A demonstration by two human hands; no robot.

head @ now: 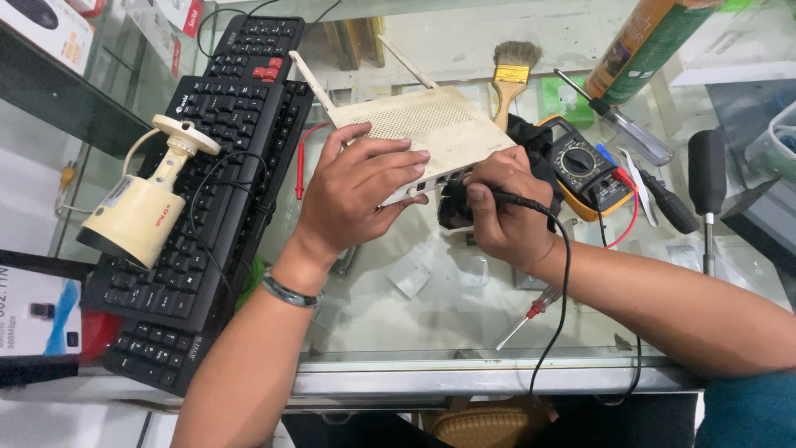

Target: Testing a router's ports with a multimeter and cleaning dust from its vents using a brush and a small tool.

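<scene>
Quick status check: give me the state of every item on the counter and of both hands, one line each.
Left hand: gripping the router's near edge.
Right hand: pinching a black cable plug at the router's ports.
Router: lying flat, antennas raised.
Black cable: trailing off the counter edge.
Multimeter: face up, leads attached.
Security camera: lying on the keyboards.
Keyboards: stacked.
Paintbrush: lying idle.
Red screwdriver: lying idle.

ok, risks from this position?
1. The left hand tilts the white router up on its edge on the glass counter; if the grip eases, it could slip.
2. The right hand presses the black cable plug at the rear ports, partly hidden by the fingers, so it could go in crooked.
3. The cable trails over the counter edge and could snag, tugging the plug.
</scene>
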